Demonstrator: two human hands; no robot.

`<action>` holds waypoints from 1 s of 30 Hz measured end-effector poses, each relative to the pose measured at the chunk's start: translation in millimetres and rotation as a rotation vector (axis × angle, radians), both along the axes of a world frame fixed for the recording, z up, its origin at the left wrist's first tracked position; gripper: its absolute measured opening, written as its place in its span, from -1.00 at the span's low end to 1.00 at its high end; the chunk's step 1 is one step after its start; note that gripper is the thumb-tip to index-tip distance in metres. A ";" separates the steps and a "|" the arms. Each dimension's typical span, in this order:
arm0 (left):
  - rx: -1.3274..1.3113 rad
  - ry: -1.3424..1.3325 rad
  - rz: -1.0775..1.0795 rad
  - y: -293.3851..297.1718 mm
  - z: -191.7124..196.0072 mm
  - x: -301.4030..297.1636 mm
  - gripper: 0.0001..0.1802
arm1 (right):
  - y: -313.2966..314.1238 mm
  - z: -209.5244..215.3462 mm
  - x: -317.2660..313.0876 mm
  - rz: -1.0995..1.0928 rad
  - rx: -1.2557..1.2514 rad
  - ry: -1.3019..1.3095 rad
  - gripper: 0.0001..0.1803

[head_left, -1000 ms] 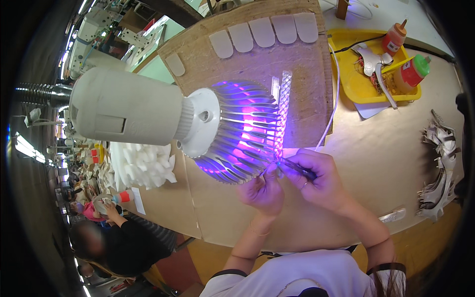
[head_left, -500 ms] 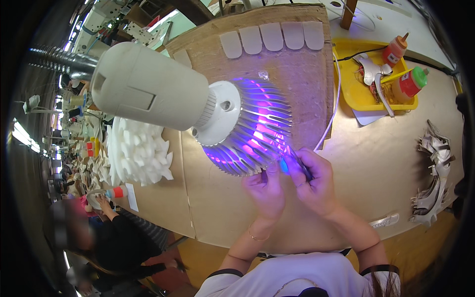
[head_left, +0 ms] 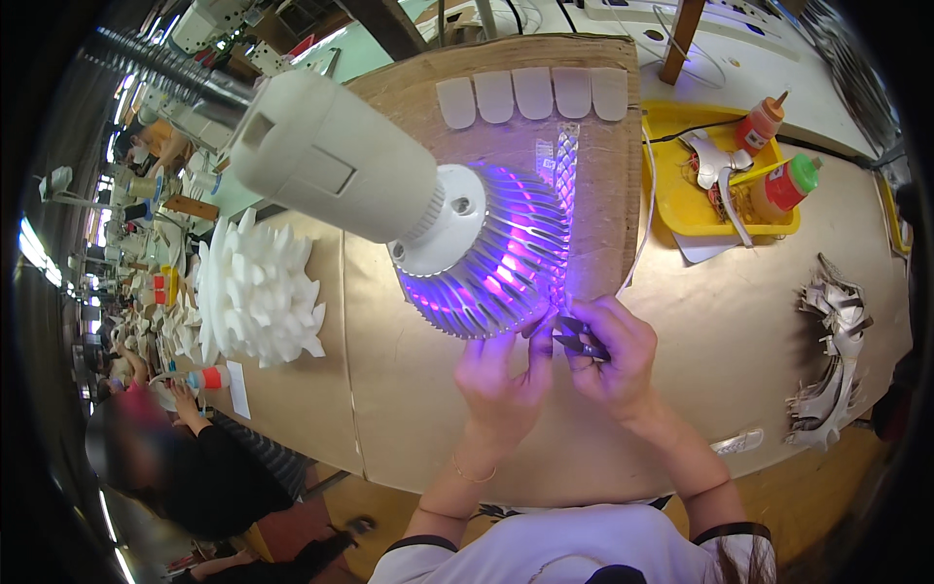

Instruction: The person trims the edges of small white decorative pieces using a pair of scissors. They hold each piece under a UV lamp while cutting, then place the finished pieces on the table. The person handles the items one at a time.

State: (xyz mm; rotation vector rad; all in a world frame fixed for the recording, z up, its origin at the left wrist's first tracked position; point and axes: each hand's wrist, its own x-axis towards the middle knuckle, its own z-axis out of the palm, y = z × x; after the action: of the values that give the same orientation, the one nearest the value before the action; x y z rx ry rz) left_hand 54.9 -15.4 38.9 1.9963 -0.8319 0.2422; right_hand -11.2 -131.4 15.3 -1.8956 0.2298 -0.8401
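Under the purple glow of a lamp [head_left: 477,243], my left hand [head_left: 501,380] is closed, its thumb and finger pinching the near end of a narrow strap with a woven, scale-like pattern [head_left: 566,165]. The strap runs away from me past the lamp's right side onto a cardboard sheet [head_left: 501,151]. My right hand [head_left: 618,355] is closed around small dark snips [head_left: 584,343]; their two blades stand apart and point left, beside the strap end. My right fingertips are close to the strap as well. The lamp's finned head hides part of the strap and some left fingertips.
Several pale rounded pieces [head_left: 532,94] lie in a row on the cardboard. A yellow tray [head_left: 671,219] at right holds bottles and straps. Bundled straps [head_left: 835,360] lie far right. A white foam-like heap [head_left: 258,292] is at left, near a co-worker [head_left: 204,457].
The strap now stretches into sight beyond the lamp. The snips have turned so that their spread blades point left. My left hand has shifted slightly left, and the whole view has shifted.
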 end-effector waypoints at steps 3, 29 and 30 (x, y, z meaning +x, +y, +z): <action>-0.398 0.365 -0.029 -9.0 -5.6 -2.6 -0.85 | 6.1 0.3 -2.7 0.089 0.230 0.053 -0.78; -0.431 0.473 0.076 -6.1 -32.1 -0.3 -0.87 | -3.5 37.7 -5.7 -0.144 -0.828 0.362 -0.68; -0.420 0.461 0.075 -6.6 -31.3 -0.3 -0.87 | -2.7 37.2 -5.6 -0.152 -0.833 0.365 -0.69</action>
State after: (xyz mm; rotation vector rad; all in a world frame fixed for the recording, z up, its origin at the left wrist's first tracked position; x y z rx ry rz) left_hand 54.6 -22.0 7.6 1.5963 -0.3735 -0.0078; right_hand -16.8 -134.0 52.5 -2.8484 0.2720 -0.7368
